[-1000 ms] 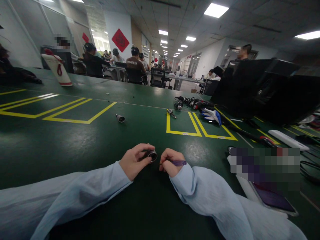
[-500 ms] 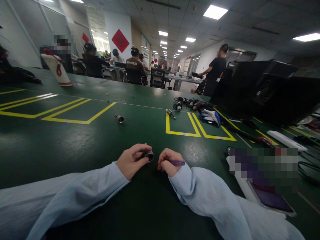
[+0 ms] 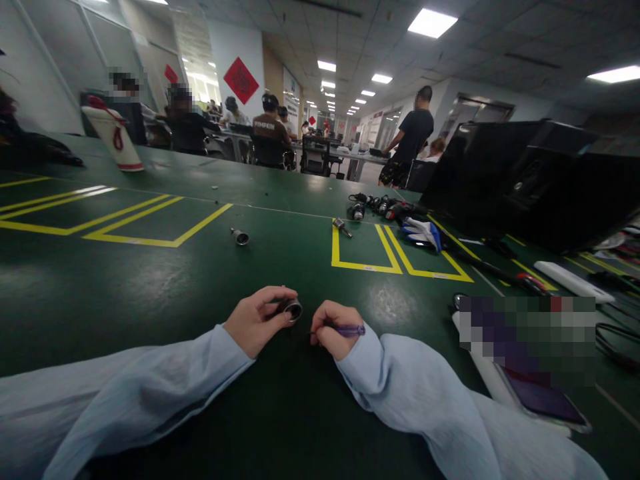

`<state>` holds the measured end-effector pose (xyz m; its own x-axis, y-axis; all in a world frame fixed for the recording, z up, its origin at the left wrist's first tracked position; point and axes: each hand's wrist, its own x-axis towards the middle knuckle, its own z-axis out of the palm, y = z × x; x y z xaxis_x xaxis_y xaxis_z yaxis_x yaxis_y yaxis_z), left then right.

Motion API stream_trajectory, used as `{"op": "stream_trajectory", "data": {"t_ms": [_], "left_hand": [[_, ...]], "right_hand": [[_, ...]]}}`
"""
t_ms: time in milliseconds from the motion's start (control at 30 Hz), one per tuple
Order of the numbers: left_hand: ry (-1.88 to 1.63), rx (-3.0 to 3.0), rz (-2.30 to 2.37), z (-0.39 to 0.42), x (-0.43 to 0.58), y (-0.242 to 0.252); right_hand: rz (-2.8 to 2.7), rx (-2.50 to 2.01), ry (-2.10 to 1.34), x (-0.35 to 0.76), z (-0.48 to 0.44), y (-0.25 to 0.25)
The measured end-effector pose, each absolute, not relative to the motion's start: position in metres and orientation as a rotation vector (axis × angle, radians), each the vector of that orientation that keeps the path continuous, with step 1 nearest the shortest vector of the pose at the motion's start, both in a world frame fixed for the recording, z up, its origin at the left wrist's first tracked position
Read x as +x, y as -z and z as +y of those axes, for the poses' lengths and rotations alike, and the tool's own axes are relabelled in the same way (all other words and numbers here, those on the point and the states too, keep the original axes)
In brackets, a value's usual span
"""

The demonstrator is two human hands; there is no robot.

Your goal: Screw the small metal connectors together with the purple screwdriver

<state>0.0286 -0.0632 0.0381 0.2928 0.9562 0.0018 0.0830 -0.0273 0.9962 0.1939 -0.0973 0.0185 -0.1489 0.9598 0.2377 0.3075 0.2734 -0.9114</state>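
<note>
My left hand (image 3: 255, 320) rests on the green table and pinches a small metal ring-shaped part (image 3: 291, 309), its opening facing right. My right hand (image 3: 333, 328) is closed round a thin purple-handled tool (image 3: 350, 329). The tool's tip points left toward the ring; a small gap shows between the two hands. Both forearms wear light blue sleeves and lie on the table.
A loose metal fitting (image 3: 241, 236) and another (image 3: 343, 227) lie farther out by the yellow floor-tape boxes (image 3: 367, 267). Tools and a blue-white glove (image 3: 423, 231) sit back right beside a black case (image 3: 525, 180). A phone (image 3: 543, 400) lies at right. People work at far tables.
Both hands have slid a little to the left with the ring and the tool. A person in black at the back has walked leftward.
</note>
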Motion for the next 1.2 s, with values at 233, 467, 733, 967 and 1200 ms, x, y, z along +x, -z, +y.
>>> {"op": "stream_trajectory", "data": {"t_ms": [233, 467, 733, 967, 1200], "left_hand": [[-0.928, 1.347, 1.097, -0.069, 0.03, -0.045], [-0.929, 1.393, 1.068, -0.066, 0.027, -0.04], [-0.976, 1.393, 1.043, -0.061, 0.028, -0.037], [-1.01, 1.322, 1.046, -0.051, 0.022, -0.041], [-1.016, 1.336, 1.028, -0.048, 0.018, -0.035]], "right_hand": [[-1.682, -1.192, -0.867, 0.194, -0.097, -0.018], [-1.739, -1.27, -0.712, 0.192, -0.099, -0.027], [-1.644, -1.378, -0.823, 0.18, -0.09, -0.034], [-1.301, -1.009, -1.178, 0.182, -0.1, -0.027], [-1.366, -0.941, -0.884, 0.183, -0.104, -0.024]]}}
